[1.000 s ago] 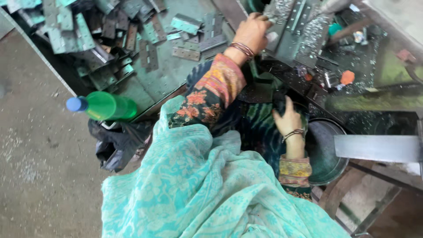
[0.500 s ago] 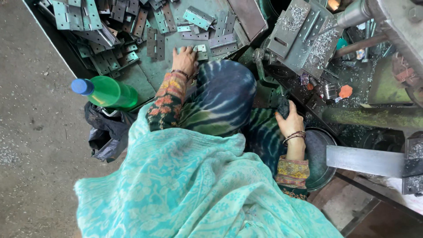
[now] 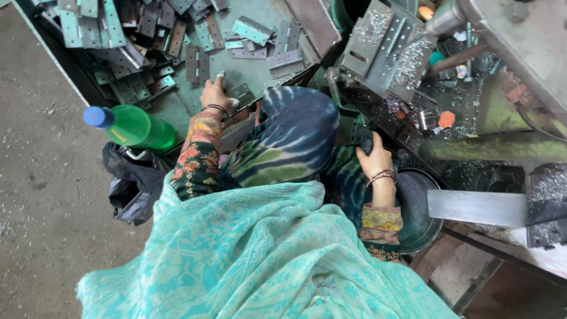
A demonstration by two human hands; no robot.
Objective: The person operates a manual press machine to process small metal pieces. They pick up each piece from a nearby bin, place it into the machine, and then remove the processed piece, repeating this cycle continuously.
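Observation:
My left hand (image 3: 214,94) rests at the near edge of a green metal tray (image 3: 260,70), fingers closed on a grey metal hinge (image 3: 241,92). A heap of similar hinges (image 3: 147,29) fills the tray's far left side. My right hand (image 3: 376,158), with bangles at the wrist, grips a small dark knob (image 3: 366,143) at the foot of a grey machine block (image 3: 384,47) covered in metal shavings. My knee, in blue-green tie-dye cloth, lies between the two hands. A turquoise shawl covers my lap.
A green plastic bottle (image 3: 139,127) with a blue cap lies on a black bag (image 3: 130,177) at my left. A round dark pan (image 3: 419,207) sits under my right wrist, and a flat steel bar (image 3: 475,207) juts in from the right. An orange piece (image 3: 447,119) lies among shavings.
My left hand has drawn back from the far hinge pile to the tray's near edge, with a hinge in it. My right hand has stayed on the dark knob.

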